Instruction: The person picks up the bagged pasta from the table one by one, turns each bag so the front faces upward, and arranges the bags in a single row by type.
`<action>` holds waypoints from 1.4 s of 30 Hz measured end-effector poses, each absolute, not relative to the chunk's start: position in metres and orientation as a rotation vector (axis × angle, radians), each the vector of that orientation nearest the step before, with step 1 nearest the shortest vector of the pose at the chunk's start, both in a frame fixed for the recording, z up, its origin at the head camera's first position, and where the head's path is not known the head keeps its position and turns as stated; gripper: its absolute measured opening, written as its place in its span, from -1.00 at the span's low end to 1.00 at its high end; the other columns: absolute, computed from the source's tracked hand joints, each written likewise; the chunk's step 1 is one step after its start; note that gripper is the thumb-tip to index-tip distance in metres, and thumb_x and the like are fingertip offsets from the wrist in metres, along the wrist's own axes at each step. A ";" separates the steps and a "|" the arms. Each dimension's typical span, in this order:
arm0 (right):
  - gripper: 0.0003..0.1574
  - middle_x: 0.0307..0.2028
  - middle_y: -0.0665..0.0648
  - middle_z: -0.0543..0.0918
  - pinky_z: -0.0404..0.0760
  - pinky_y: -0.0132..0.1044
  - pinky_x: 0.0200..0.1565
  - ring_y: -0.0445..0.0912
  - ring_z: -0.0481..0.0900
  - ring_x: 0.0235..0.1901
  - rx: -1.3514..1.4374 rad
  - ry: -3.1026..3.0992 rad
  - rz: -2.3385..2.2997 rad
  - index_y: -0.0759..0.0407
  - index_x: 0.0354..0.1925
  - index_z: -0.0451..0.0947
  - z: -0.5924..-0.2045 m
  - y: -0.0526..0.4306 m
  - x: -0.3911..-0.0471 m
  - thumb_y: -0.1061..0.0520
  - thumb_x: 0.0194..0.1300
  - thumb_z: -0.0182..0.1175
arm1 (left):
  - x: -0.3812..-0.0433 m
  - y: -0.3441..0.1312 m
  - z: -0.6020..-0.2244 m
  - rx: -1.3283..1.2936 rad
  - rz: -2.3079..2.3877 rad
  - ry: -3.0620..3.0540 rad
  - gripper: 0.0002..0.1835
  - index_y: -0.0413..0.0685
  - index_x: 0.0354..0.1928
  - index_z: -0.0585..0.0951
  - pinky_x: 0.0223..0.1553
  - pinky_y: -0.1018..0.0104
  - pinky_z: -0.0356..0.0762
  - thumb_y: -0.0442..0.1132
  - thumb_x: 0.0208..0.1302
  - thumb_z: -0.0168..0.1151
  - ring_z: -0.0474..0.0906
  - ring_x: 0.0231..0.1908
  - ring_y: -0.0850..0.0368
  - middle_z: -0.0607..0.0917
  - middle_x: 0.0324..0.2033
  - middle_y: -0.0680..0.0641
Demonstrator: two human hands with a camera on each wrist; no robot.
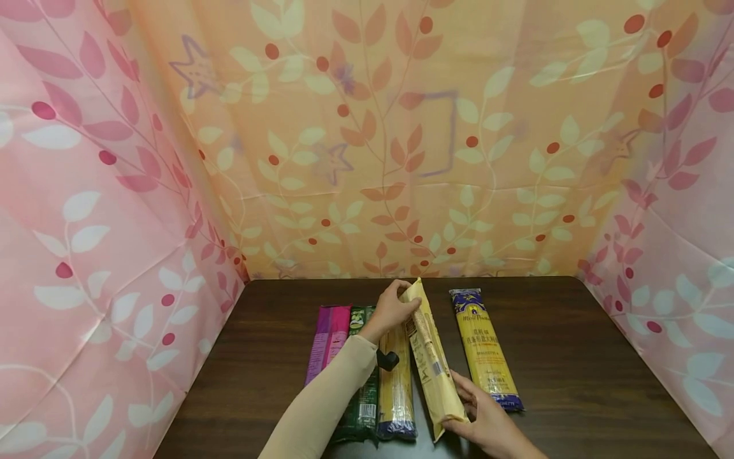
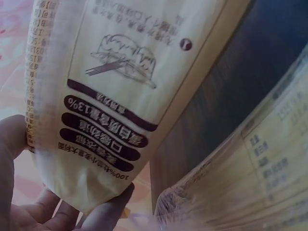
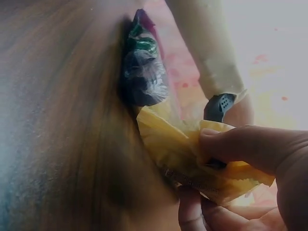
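Observation:
Both hands hold a cream-yellow spaghetti packet point(image 1: 430, 357), tilted up on its side over the table. At its far end my left hand point(image 1: 392, 311) grips it; the left wrist view shows fingers and thumb around the tapered end of the packet point(image 2: 120, 82), which bears dark printed labels and a drawing of a pasta dish. My right hand point(image 1: 484, 414) pinches the near end, where the right wrist view shows a folded yellow wrapper point(image 3: 166, 142) under the thumb. Left of it lies a clear spaghetti packet with a blue end point(image 1: 395, 389), partly behind the left wrist.
A yellow-and-blue spaghetti packet point(image 1: 487, 350) lies to the right on the dark wooden table point(image 1: 573, 370). Farther left are a green packet point(image 1: 362, 408) and a pink-purple packet point(image 1: 327, 338), partly covered by the left sleeve point(image 1: 327, 395). Patterned cloth point(image 1: 367, 159) encloses the back and sides.

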State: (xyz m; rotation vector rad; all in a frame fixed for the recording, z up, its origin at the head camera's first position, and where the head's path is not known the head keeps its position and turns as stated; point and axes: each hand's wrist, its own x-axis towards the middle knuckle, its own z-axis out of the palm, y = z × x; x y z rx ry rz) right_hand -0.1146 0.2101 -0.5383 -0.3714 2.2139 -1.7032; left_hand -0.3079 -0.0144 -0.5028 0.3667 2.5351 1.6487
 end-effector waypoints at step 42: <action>0.30 0.51 0.58 -0.12 0.77 -0.14 -0.13 0.04 0.65 0.23 -0.614 2.033 -1.953 0.13 0.75 -0.14 -0.546 0.210 -0.115 0.46 0.33 0.38 | -0.315 -0.027 -0.499 0.420 1.872 2.171 -0.51 -0.01 0.46 0.52 0.19 -0.30 0.61 -0.01 0.65 0.22 0.68 0.02 -0.04 0.58 0.30 -0.23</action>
